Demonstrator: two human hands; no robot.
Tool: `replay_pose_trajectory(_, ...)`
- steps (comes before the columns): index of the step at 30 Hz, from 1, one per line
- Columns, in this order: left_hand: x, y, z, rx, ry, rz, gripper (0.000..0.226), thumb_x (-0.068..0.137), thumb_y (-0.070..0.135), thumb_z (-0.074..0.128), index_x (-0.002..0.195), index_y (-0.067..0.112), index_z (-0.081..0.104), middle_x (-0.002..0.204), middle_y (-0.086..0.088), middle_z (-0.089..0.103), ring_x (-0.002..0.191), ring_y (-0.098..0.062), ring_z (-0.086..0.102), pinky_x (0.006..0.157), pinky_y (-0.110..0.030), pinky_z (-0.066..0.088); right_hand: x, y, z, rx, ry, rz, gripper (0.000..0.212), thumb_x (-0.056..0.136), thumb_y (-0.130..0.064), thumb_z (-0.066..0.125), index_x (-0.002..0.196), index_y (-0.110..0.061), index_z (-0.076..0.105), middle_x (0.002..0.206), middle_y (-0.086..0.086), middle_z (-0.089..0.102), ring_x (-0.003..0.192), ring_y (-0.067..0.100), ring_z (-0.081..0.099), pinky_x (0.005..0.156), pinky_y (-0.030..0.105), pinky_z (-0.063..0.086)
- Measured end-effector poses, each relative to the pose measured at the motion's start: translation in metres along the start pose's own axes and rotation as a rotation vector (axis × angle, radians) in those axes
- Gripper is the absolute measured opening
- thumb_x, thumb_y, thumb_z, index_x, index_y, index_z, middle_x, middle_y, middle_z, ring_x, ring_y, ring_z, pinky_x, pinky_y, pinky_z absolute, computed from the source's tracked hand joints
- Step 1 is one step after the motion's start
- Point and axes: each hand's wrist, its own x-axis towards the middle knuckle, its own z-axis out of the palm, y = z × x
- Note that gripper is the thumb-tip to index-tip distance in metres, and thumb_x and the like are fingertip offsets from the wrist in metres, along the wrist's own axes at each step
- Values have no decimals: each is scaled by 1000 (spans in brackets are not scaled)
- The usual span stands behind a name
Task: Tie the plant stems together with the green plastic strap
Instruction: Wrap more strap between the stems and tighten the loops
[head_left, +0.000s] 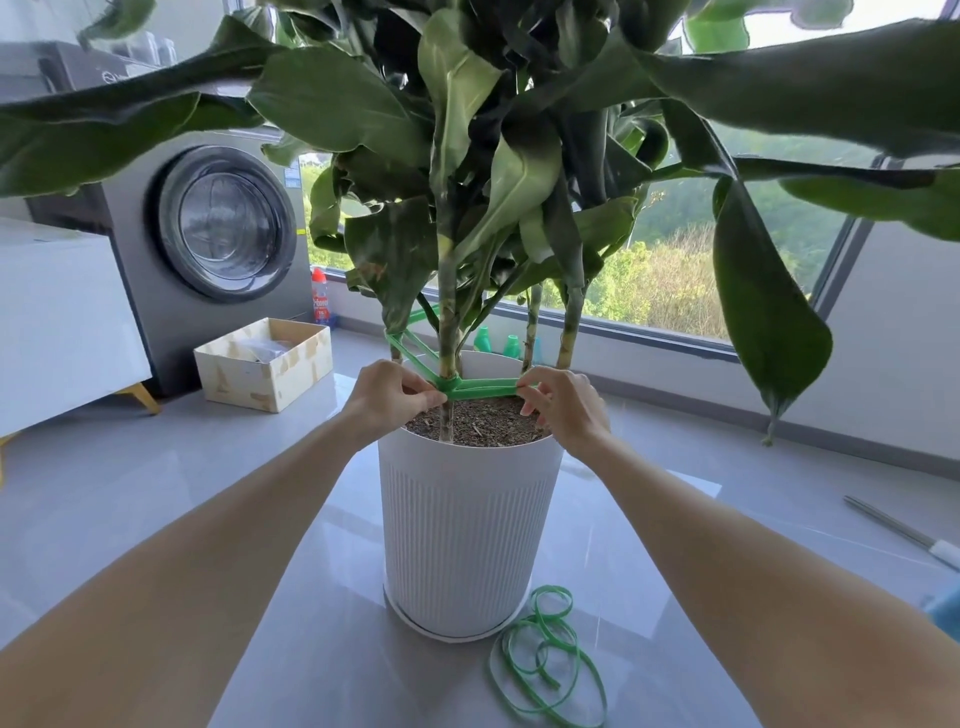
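While pinched by both, green strap (483, 387) taut between left hand (389, 397), beside stem (447, 332), and right hand (563, 404).

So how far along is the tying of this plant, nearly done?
Partly. Done: the green strap already links a thin left stem to the front stem, apparently wrapped round it. In hand: the left hand pinches the strap at that stem; the right hand holds its taut free stretch. Left: the two right stems look unbound, and no finished knot shows.
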Motion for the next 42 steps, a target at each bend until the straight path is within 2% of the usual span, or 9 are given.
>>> replay_pose_trajectory(6, 0, -2, -1, -13, 6, -5, 22, 79, 22, 74, 96, 7, 75, 80, -4, 69, 78, -20, 60, 68, -23, 44, -1, -26, 14, -53, -83, -98, 14, 93, -31, 59, 98, -24, 69, 72, -8, 71, 54, 12, 64, 57, 28, 52)
replay_pose_trajectory(17, 2, -8, -3, 18, 3, 15, 25, 83, 18, 71, 104, 6, 72, 100, -10, 72, 84, -16, 64, 80, -22, 46, -2, -50, 20, -48, -143, -170, 17, 92, -32, 59, 97, -28, 75, 72, -6, 72, 53, 14, 64, 56, 32, 54)
replay_pose_trajectory(21, 4, -11, 0, 36, 41, 17, 22, 83, 20, 70, 102, 9, 74, 98, -10, 73, 87, -19, 67, 82, -28, 52, -3, -52, 20, -69, -132, -166, 18, 93, -30, 58, 94, -27, 75, 70, -7, 70, 54, 13, 62, 58, 34, 54)
replay_pose_trajectory(25, 5, -12, 5, 51, 87, -34, 20, 84, 25, 70, 101, 17, 74, 96, -4, 74, 84, -20, 66, 79, -37, 54, -5, -50, 22, -41, -125, -106, 20, 91, -27, 60, 107, -29, 72, 74, -6, 72, 63, 16, 66, 60, 34, 55)
replay_pose_trajectory(29, 5, -12, 12, 52, 153, -99, 20, 83, 33, 68, 100, 25, 75, 99, 0, 73, 97, -23, 60, 87, -38, 37, -5, -48, 23, -10, -115, -68, 24, 88, -23, 62, 109, -31, 70, 71, -7, 71, 64, 14, 66, 61, 34, 56)
replay_pose_trajectory(32, 5, -13, 16, 86, 217, -118, 19, 82, 33, 69, 100, 27, 74, 115, 4, 68, 114, -21, 51, 99, -42, 23, -7, -47, 21, -23, -68, -43, 27, 83, -19, 62, 105, -32, 70, 65, -6, 68, 64, 13, 64, 59, 31, 52)
replay_pose_trajectory(34, 5, -15, 17, 75, 261, -116, 21, 77, 35, 73, 98, 30, 75, 126, 5, 61, 123, -21, 42, 99, -42, 24, -8, -46, 18, -39, 11, -25, 26, 81, -17, 61, 101, -30, 70, 63, -9, 64, 65, 12, 63, 62, 29, 52)
replay_pose_trajectory(39, 1, -10, 18, 116, 323, -300, 40, 71, 44, 76, 106, 28, 69, 121, -7, 51, 117, -30, 36, 90, -37, 36, -7, -43, 12, -67, 194, 2, 20, 88, -18, 55, 101, -27, 69, 86, -9, 71, 75, 11, 63, 69, 30, 54)
replay_pose_trajectory(42, 0, -11, 19, -101, 241, -316, 26, 73, 36, 78, 94, 22, 74, 111, -6, 66, 109, -23, 52, 89, -34, 45, -8, -42, 11, -67, 219, 7, 19, 90, -18, 55, 100, -24, 69, 89, -8, 71, 75, 9, 59, 68, 26, 50)
